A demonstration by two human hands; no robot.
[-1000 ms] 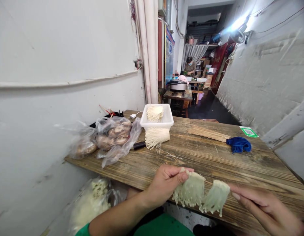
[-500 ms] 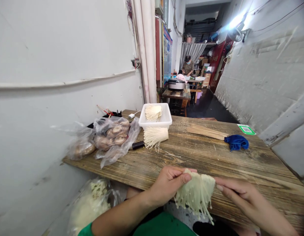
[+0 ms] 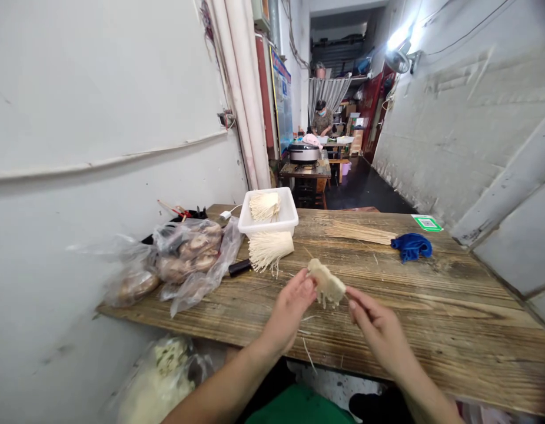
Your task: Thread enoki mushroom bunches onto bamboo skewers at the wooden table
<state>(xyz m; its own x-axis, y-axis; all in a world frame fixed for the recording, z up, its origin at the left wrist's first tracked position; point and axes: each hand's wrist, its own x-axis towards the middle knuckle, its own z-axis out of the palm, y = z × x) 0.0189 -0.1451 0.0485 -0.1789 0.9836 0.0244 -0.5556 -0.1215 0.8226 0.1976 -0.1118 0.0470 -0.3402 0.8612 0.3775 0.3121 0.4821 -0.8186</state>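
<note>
A flat bundle of enoki mushrooms [image 3: 328,282] is held up over the table, its cut edge upward and its thin stems hanging. My left hand [image 3: 292,303] pinches the left end of that bundle between thumb and fingers. At the right end, my right hand [image 3: 372,321] is closed on what looks like a bamboo skewer run through the bundle; a thin tip shows past the upper left end. Another enoki bunch [image 3: 270,248] lies on the table in front of a white plastic tub [image 3: 288,221], which holds more enoki [image 3: 264,206]. Loose strands lie below my hands.
Bamboo skewers [image 3: 358,232] lie beside a blue cloth [image 3: 411,246] on the wooden table [image 3: 431,312]. Bagged brown mushrooms [image 3: 188,253] and a black handle [image 3: 239,268] are at left. A plastic bag [image 3: 162,377] sits below the table edge. Far back, a person [image 3: 322,121] works.
Both hands have carried the enoki bundle forward and up, farther over the table. It has turned so its cut edge faces me more. The view has shifted slightly right.
</note>
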